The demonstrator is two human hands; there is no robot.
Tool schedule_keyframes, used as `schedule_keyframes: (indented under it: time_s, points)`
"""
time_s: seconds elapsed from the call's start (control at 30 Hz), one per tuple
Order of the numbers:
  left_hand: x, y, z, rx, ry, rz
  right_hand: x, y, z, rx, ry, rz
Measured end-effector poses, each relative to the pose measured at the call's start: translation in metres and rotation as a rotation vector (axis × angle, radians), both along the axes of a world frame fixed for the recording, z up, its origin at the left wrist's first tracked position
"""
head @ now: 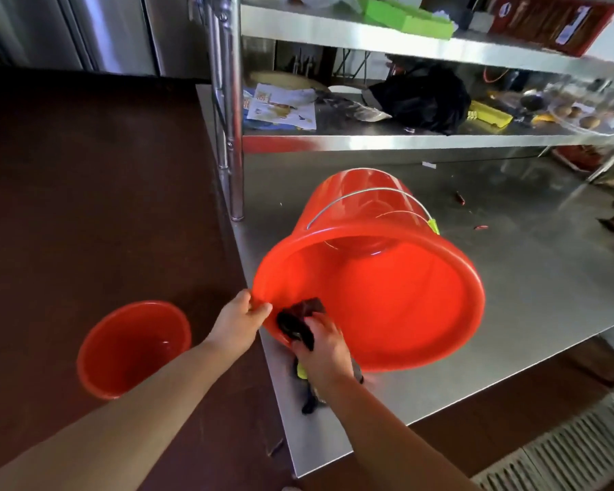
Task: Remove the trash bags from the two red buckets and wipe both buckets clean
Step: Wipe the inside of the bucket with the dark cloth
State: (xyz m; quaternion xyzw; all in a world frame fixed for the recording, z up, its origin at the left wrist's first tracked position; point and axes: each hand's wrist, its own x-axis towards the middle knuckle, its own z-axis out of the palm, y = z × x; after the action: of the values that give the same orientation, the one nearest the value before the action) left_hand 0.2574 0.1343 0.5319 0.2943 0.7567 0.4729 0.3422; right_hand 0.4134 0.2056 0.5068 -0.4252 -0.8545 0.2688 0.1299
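A large red bucket [369, 278] lies tilted on the steel table [511, 313], its mouth turned toward me and its wire handle across its outer wall. My left hand [240, 318] pinches the rim at the lower left. My right hand [321, 343] grips a dark cloth [298, 320] and presses it against the inside of the rim. A second red bucket [132, 349] stands upright on the dark red floor to the left, with no bag in it. A black trash bag [422, 97] lies crumpled on the middle shelf.
A steel shelf rack [422, 141] rises behind the table, with papers, a yellow item and a tray of round food on it. Its post [234, 136] stands at the table's left corner. Small red scraps [481, 227] lie on the tabletop. A floor grate [564, 455] is at lower right.
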Motion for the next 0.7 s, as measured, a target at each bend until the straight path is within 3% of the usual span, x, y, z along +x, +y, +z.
schedule_keyframes:
  time_s: [0.1, 0.2, 0.3, 0.4, 0.57, 0.7]
  points:
    - [0.002, -0.001, -0.022, 0.034, -0.081, 0.031, -0.013, -0.005, -0.022, 0.098, -0.141, 0.088]
    - [0.0, -0.001, -0.032, 0.087, 0.02, 0.002, -0.015, 0.002, -0.038, 0.216, -0.197, 0.095]
    - [0.002, -0.001, -0.033, 0.121, 0.118, -0.06, -0.023, 0.019, -0.052, 0.203, -0.267, 0.1]
    - [0.0, 0.002, -0.028, 0.152, 0.178, -0.11, -0.038, 0.051, -0.061, 0.212, -0.305, 0.024]
    - [-0.011, 0.006, -0.018, 0.166, 0.121, -0.116, -0.061, 0.129, -0.066, 0.23, -0.397, 0.034]
    - [-0.014, 0.009, -0.02, 0.132, 0.222, -0.128, -0.07, 0.175, -0.07, 0.313, -0.426, 0.023]
